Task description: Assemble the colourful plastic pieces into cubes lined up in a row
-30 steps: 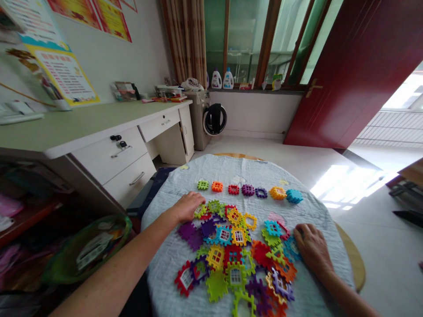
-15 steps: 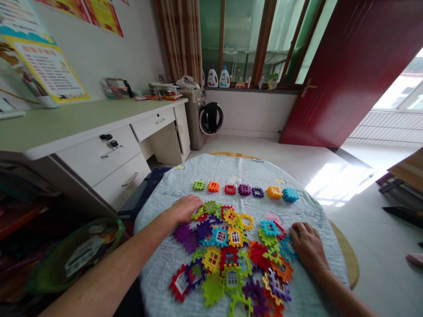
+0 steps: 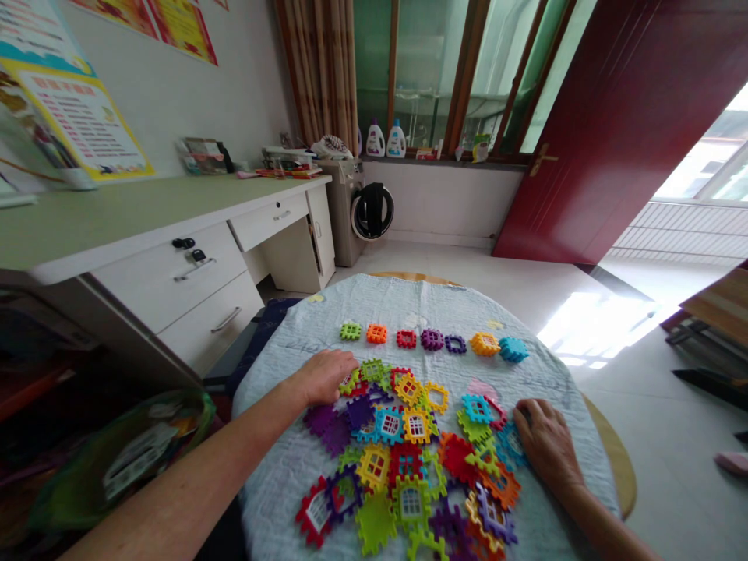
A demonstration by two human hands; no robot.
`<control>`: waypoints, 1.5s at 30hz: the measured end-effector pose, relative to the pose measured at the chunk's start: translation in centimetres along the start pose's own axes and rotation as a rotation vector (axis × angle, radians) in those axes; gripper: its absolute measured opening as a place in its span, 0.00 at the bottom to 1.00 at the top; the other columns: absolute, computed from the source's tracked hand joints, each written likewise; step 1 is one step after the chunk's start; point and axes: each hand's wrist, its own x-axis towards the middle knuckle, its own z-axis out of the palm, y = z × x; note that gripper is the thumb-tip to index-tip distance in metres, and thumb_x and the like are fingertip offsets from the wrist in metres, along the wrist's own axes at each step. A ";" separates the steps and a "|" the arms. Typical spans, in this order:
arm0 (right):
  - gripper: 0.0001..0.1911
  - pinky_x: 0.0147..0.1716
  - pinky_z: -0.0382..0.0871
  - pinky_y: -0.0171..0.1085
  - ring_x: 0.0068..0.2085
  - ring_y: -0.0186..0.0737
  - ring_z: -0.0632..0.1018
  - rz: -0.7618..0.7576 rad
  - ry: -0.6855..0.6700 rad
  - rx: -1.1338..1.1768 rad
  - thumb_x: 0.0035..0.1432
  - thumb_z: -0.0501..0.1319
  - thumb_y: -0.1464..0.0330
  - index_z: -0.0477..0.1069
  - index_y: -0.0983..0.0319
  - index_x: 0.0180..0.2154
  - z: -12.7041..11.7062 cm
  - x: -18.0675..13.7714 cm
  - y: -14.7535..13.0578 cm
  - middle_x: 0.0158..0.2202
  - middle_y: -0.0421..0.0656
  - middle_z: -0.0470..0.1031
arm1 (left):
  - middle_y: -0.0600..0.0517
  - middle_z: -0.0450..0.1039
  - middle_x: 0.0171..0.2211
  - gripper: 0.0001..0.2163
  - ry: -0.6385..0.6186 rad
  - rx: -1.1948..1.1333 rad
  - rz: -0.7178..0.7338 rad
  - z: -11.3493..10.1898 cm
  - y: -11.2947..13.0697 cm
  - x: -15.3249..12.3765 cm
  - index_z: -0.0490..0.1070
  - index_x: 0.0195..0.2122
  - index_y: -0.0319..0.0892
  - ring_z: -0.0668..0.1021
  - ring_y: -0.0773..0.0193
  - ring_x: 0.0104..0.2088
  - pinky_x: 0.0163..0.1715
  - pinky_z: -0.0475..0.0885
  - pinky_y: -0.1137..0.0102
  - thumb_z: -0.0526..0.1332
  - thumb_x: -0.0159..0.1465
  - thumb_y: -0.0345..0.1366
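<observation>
A pile of colourful plastic interlocking blocks (image 3: 403, 460) with toothed edges, several with window grids, lies on the cloth-covered round table (image 3: 280, 483). My left hand (image 3: 326, 377) rests at the pile's upper left, its loosely bent fingers against a green window block (image 3: 349, 382); its fingertips are partly hidden. On the other side, my right hand (image 3: 548, 440) lies palm down with loosely curved fingers, beside a blue block (image 3: 510, 446) that it touches or nearly touches. Neither hand is visibly gripping a block.
Behind the pile runs a row of blocks: green (image 3: 351, 331), orange (image 3: 377, 333), red (image 3: 406, 338), purple (image 3: 432, 339), yellow (image 3: 485, 344) and a blue stack (image 3: 513, 348). A desk (image 3: 175, 206) stands left, a washing machine (image 3: 349, 210) at the back, a red door (image 3: 608, 125) right.
Both hands keep nearly the same places beside the pile. The view has shifted very slightly; the blocks have not visibly moved.
</observation>
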 end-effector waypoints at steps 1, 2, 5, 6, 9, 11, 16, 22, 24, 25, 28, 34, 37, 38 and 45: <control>0.14 0.47 0.62 0.46 0.42 0.48 0.72 -0.002 0.001 0.002 0.63 0.50 0.59 0.69 0.59 0.36 0.0 0.0 0.1 0.38 0.47 0.72 | 0.48 0.73 0.46 0.22 0.020 -0.014 -0.018 -0.1 -0.6 -0.1 0.70 0.46 0.46 0.75 0.53 0.47 0.49 0.69 0.62 0.61 0.48 0.28; 0.14 0.47 0.62 0.46 0.42 0.48 0.72 -0.004 0.001 0.005 0.62 0.50 0.59 0.69 0.59 0.36 0.1 0.0 0.1 0.38 0.47 0.73 | 0.48 0.73 0.46 0.23 0.038 -0.030 -0.041 -0.1 -1.3 -0.1 0.70 0.47 0.46 0.75 0.53 0.48 0.49 0.68 0.63 0.61 0.47 0.29; 0.14 0.46 0.63 0.46 0.42 0.48 0.72 -0.005 -0.001 0.015 0.62 0.50 0.59 0.70 0.59 0.36 0.1 0.0 0.2 0.38 0.47 0.73 | 0.48 0.71 0.48 0.25 0.073 -0.068 -0.138 -0.2 -4.5 0.3 0.68 0.49 0.46 0.75 0.54 0.48 0.48 0.68 0.65 0.62 0.47 0.31; 0.14 0.46 0.63 0.46 0.42 0.48 0.73 -0.005 0.000 0.017 0.62 0.50 0.58 0.70 0.59 0.36 0.1 0.0 0.2 0.38 0.47 0.73 | 0.48 0.71 0.49 0.25 0.083 -0.076 -0.166 -0.2 -5.7 0.6 0.68 0.49 0.46 0.75 0.54 0.49 0.49 0.68 0.66 0.62 0.47 0.31; 0.15 0.46 0.63 0.46 0.42 0.48 0.73 -0.004 0.007 0.016 0.62 0.50 0.58 0.70 0.58 0.36 0.2 0.0 0.2 0.38 0.47 0.73 | 0.48 0.71 0.48 0.24 0.074 -0.059 -0.261 -0.1 -9.0 1.9 0.69 0.47 0.45 0.75 0.55 0.49 0.49 0.68 0.67 0.62 0.46 0.30; 0.15 0.46 0.63 0.46 0.42 0.48 0.73 -0.002 0.009 0.015 0.62 0.50 0.58 0.70 0.58 0.36 0.2 -0.1 0.2 0.38 0.47 0.73 | 0.47 0.71 0.47 0.24 0.058 -0.044 -0.306 0.0 -10.6 3.0 0.70 0.46 0.43 0.75 0.55 0.48 0.49 0.68 0.67 0.62 0.45 0.29; 0.15 0.46 0.63 0.46 0.42 0.48 0.72 0.002 -0.003 0.017 0.63 0.50 0.57 0.70 0.58 0.36 0.1 -0.1 0.2 0.38 0.47 0.73 | 0.46 0.71 0.48 0.25 0.026 -0.032 -0.336 0.3 -12.5 5.8 0.70 0.46 0.42 0.75 0.54 0.48 0.47 0.69 0.68 0.62 0.43 0.28; 0.14 0.46 0.63 0.46 0.42 0.48 0.72 0.028 -0.016 0.017 0.63 0.51 0.58 0.70 0.58 0.36 0.0 0.0 0.1 0.39 0.46 0.73 | 0.45 0.72 0.51 0.31 -0.023 -0.051 -0.327 0.6 -13.7 8.1 0.69 0.50 0.42 0.74 0.52 0.51 0.48 0.69 0.68 0.66 0.41 0.29; 0.14 0.46 0.63 0.46 0.42 0.48 0.72 0.026 -0.015 0.016 0.63 0.51 0.58 0.70 0.58 0.36 0.0 0.0 0.0 0.39 0.47 0.73 | 0.44 0.72 0.51 0.32 -0.034 -0.052 -0.321 0.7 -14.0 8.3 0.69 0.51 0.41 0.74 0.52 0.51 0.48 0.69 0.68 0.67 0.40 0.30; 0.14 0.46 0.63 0.46 0.42 0.48 0.72 0.022 -0.014 0.017 0.63 0.51 0.58 0.70 0.58 0.36 0.0 0.0 0.0 0.39 0.47 0.73 | 0.44 0.73 0.51 0.30 -0.041 -0.047 -0.316 0.8 -14.1 8.4 0.70 0.49 0.40 0.75 0.52 0.50 0.48 0.69 0.68 0.67 0.40 0.31; 0.13 0.46 0.63 0.46 0.42 0.48 0.72 0.016 -0.009 0.016 0.63 0.51 0.59 0.70 0.58 0.36 0.0 -0.1 -0.1 0.39 0.46 0.73 | 0.45 0.74 0.48 0.25 -0.056 -0.024 -0.310 1.0 -14.2 8.5 0.73 0.44 0.40 0.76 0.53 0.47 0.45 0.70 0.69 0.65 0.41 0.30; 0.13 0.47 0.62 0.46 0.42 0.48 0.72 0.018 -0.017 0.010 0.63 0.50 0.59 0.69 0.59 0.36 0.0 -0.1 0.0 0.39 0.46 0.72 | 0.46 0.74 0.47 0.25 -0.057 0.013 -0.311 1.3 -14.0 8.7 0.73 0.43 0.41 0.76 0.55 0.44 0.42 0.70 0.70 0.63 0.40 0.29; 0.13 0.46 0.63 0.46 0.42 0.47 0.72 0.021 -0.017 0.011 0.63 0.50 0.59 0.69 0.58 0.36 0.0 -0.1 0.0 0.38 0.46 0.72 | 0.45 0.74 0.47 0.25 -0.046 0.022 -0.299 1.2 -13.9 8.6 0.73 0.43 0.41 0.76 0.55 0.44 0.43 0.70 0.70 0.62 0.40 0.28; 0.13 0.46 0.63 0.46 0.42 0.47 0.71 0.021 -0.015 0.012 0.63 0.51 0.59 0.69 0.58 0.36 0.1 -0.1 0.0 0.38 0.46 0.72 | 0.45 0.73 0.47 0.25 -0.044 0.022 -0.295 1.1 -14.0 8.6 0.73 0.43 0.41 0.76 0.55 0.44 0.43 0.70 0.70 0.62 0.40 0.28; 0.12 0.46 0.63 0.46 0.41 0.47 0.71 0.023 -0.006 0.023 0.63 0.51 0.60 0.69 0.58 0.35 0.1 -0.1 -0.1 0.38 0.46 0.72 | 0.45 0.73 0.49 0.27 -0.053 0.011 -0.293 1.3 -14.3 8.7 0.73 0.45 0.41 0.77 0.54 0.46 0.44 0.71 0.69 0.62 0.40 0.27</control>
